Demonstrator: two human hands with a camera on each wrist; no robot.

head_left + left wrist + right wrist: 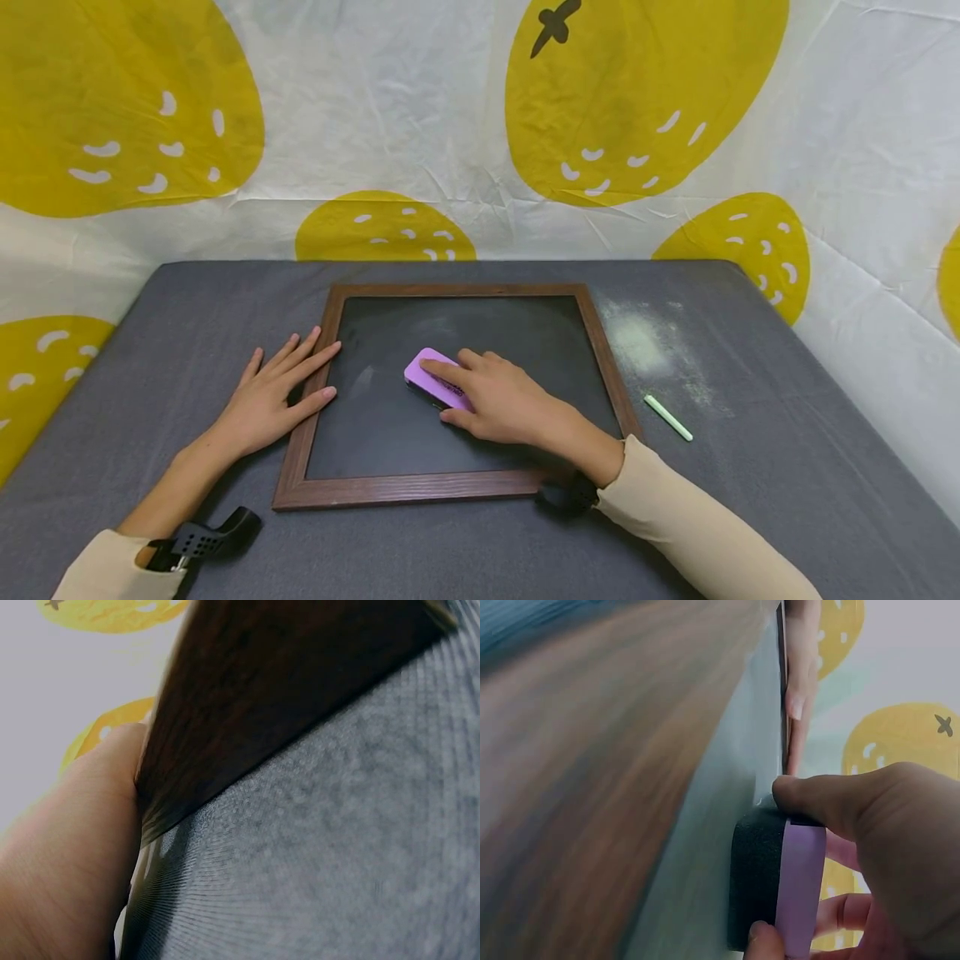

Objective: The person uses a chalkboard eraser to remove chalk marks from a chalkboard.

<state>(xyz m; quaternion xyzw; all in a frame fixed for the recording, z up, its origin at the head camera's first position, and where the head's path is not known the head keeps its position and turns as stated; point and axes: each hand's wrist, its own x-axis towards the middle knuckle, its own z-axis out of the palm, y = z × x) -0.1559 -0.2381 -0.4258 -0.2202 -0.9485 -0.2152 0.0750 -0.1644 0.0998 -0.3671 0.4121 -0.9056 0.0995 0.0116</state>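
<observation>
1. Where everything turns, as I judge it, is the eraser (431,384): it sits near the middle of the blackboard (390,442), its long axis slanting from far left to near right, roughly in line with my right forearm.
2. My right hand (498,396) is the nearer one, since it holds the eraser, fingers over the purple top and thumb along the near side.
3. My left hand (262,404) lies spread wide, well apart from the eraser, fingertips over the left side of the wooden frame (450,487).
4. From the right wrist I get what the head view mostly hides: the thick dark layer facing the board, with digits at opposite edges.
5. The left wrist shows the frame's outer side meeting the table (465,554), but no eraser.
6. Only the head view gives me the chalk (668,417) and pale dust (640,343), right of the frame.
</observation>
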